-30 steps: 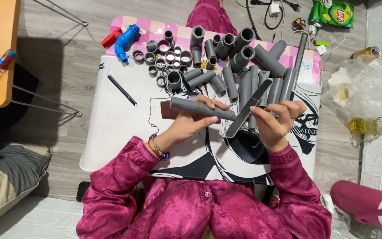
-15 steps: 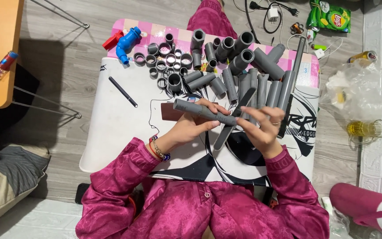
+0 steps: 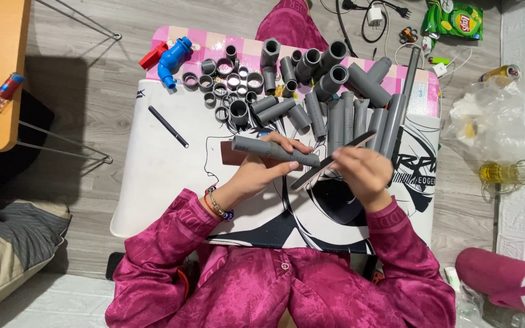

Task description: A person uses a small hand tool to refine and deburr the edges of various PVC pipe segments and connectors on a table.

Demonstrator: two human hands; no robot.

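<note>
My left hand (image 3: 261,173) is wrapped around a grey pipe (image 3: 274,150), which lies nearly level across the white board (image 3: 159,176). My right hand (image 3: 363,173) grips a thin dark file (image 3: 329,163), slanted, its lower end just beside the pipe's right end. Beyond my hands lie more grey pipes (image 3: 341,115) side by side, and a cluster of short grey rings (image 3: 226,91). A blue valve (image 3: 171,59) sits at the board's far left corner, a black pen (image 3: 168,126) lies near it.
</note>
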